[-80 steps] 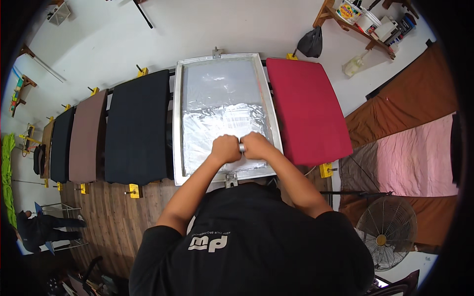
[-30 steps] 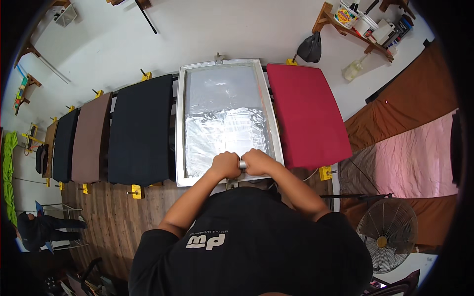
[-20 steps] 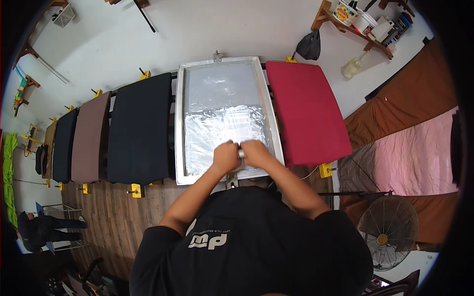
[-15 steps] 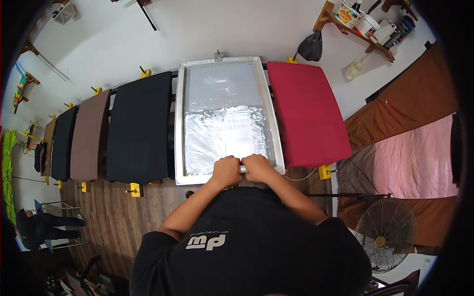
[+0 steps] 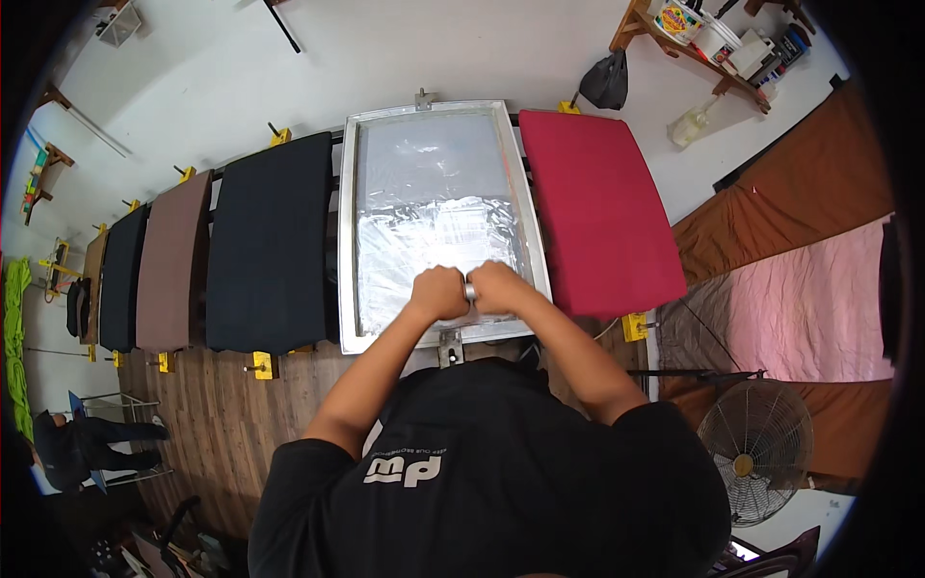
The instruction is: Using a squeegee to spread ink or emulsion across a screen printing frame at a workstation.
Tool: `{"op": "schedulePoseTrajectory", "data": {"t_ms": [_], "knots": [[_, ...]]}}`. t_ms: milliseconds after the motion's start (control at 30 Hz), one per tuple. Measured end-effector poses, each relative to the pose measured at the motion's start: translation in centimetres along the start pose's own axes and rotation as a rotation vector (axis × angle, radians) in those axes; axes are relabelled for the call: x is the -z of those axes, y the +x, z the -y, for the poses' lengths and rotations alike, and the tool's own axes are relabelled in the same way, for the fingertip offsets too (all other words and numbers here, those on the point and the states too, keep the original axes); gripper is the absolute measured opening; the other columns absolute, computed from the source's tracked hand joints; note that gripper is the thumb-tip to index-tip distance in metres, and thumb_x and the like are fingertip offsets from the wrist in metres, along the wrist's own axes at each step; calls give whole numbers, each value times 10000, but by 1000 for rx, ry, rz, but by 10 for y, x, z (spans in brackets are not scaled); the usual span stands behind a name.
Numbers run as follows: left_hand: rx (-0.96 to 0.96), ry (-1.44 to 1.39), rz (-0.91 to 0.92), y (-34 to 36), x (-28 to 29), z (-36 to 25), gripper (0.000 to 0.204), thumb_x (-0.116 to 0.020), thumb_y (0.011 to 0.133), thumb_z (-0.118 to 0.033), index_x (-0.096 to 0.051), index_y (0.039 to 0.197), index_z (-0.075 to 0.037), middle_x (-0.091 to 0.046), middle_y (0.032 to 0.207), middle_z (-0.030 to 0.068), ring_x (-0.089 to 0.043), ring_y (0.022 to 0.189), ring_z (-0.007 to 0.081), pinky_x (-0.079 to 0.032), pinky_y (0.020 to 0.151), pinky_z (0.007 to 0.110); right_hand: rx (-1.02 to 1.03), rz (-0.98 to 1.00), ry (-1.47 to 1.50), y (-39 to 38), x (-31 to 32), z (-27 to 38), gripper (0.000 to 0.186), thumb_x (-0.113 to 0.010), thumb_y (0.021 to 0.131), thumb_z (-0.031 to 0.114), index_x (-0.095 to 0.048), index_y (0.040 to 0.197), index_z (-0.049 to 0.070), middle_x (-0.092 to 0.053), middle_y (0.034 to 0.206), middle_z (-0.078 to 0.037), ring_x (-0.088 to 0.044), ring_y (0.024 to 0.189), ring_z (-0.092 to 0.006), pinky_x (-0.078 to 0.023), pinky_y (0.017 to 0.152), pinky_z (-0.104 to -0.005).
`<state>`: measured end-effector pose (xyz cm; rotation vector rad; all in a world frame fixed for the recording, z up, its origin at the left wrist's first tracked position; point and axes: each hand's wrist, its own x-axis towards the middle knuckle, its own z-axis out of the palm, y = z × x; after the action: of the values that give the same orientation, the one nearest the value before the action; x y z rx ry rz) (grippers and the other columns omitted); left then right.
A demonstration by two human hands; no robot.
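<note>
Left grip [image 5: 439, 292], right grip [image 5: 498, 287]: both clenched around one silver handle [image 5: 470, 292] | beneath: one printing screen [image 5: 349, 231] | right: one red board [image 5: 602, 212] | left: two black boards [image 5: 270, 241]; one mauve board [image 5: 173, 260]

Silver bar [image 5: 470, 292], silvery-grey screen [image 5: 429, 173], plain crimson panel [image 5: 602, 212], black panel [image 5: 270, 241], mauve panel [image 5: 173, 260]

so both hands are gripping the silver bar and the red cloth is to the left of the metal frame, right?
The side is wrong: in the head view the red cloth is to the right of the metal frame. The left hand and right hand do grip the silver bar.
</note>
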<state>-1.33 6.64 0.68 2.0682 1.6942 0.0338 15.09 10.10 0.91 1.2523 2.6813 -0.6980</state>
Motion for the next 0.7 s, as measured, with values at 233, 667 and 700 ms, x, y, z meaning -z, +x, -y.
{"op": "schedulePoseTrajectory", "data": {"t_ms": [233, 667, 700], "knots": [[7, -83, 152, -31, 2, -12, 242, -702, 708, -256, -785, 879, -106, -740, 863, 192, -729, 846, 370, -591, 792, 458, -8, 102, 72, -32, -7, 9, 210, -694, 651, 136, -743, 820, 22, -716, 845, -241, -705, 832, -415, -577, 779, -479], [-122, -66, -210, -41, -30, -4, 207, -702, 706, -200, -758, 856, -68, -683, 809, 179, -695, 755, 378, -571, 695, 480, -9, -131, 53, -36, -32, 16, 186, -713, 666, 118, -713, 824, 21, -708, 833, -217, -697, 832, -408, -569, 770, -496], [-94, -67, -163, -50, -26, -12, 205, -696, 704, -195, -762, 859, -78, -699, 809, 186, -705, 766, 385, -578, 716, 482, -19, -98, 51, -46, -27, 24, 174, -706, 660, 119, -723, 804, 23, -712, 829, -223, -702, 822, -409, -573, 770, -492]]}}
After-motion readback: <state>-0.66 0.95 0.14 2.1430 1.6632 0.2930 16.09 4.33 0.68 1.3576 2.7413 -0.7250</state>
